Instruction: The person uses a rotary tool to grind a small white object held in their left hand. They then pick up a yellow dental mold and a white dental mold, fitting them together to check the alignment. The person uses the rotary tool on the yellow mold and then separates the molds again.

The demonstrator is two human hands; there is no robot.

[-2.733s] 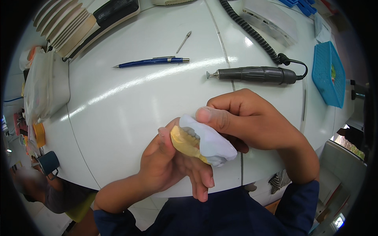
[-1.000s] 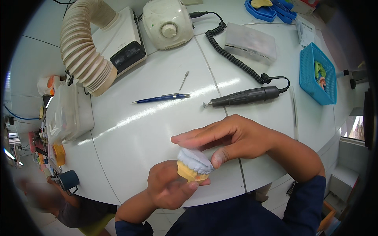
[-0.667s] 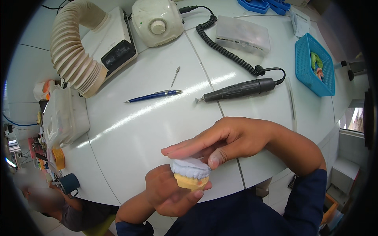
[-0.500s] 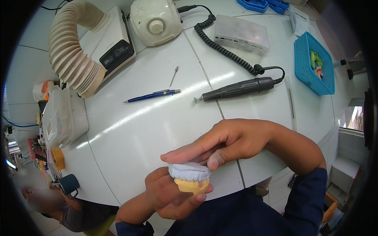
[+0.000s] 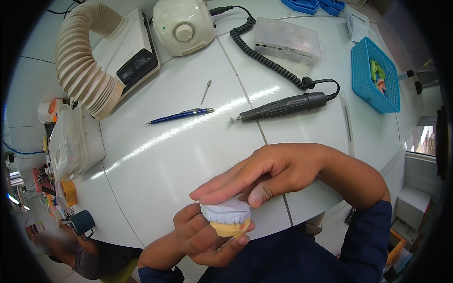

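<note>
Dental casts (image 5: 226, 217) look matt & plaster-like, tabletop (image 5: 155, 170) smooth w/ glossy surf.

Blue pencil (image 5: 180, 116), dark handpiece (image 5: 284, 106), blue basket (image 5: 360, 82)

Shows pale lilac on the upper dental cast (image 5: 226, 211), yellow on the lower cast (image 5: 230, 229), mesh-patterned turquoise on the right basket (image 5: 364, 88).

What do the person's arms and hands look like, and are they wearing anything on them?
The left hand and right hand are bare, with no gloves. I can't see any rings, watch or bracelets. Dark blue sleeves end near the elbows, leaving both forearms uncovered. The right thumb has a pale, dusty-looking patch.
</note>
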